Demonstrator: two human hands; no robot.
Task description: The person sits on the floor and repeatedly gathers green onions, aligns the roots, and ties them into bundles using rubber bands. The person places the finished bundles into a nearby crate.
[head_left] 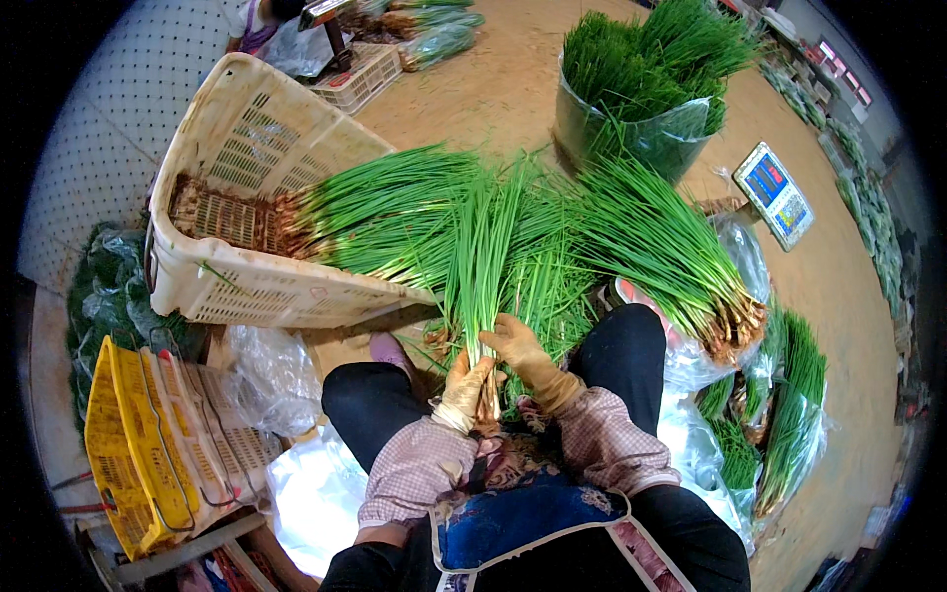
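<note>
A bunch of garlic chives (481, 247) stands upright between my knees, green leaves away from me and pale stem ends toward me. My gloved left hand (464, 392) is closed round the lower stems. From the right, my gloved right hand (521, 352) has its fingers closed on the same stems, slightly higher. Behind the bunch lies a heap of loose chive leaves (547, 286). A large crate (296, 286) lies tipped on its side at left, with a thick pile of chives (385, 212) spilling from it. Another chive pile (661, 247), roots toward me, rests by my right knee.
A clear bag packed with chives (631, 138) stands at the back right, beside a scale display (774, 195). Wrapped chive bundles (789, 414) lie on the right floor. A yellow crate (138, 444) and plastic bags (271, 380) are at left. Another person (258, 22) is partly visible at the top.
</note>
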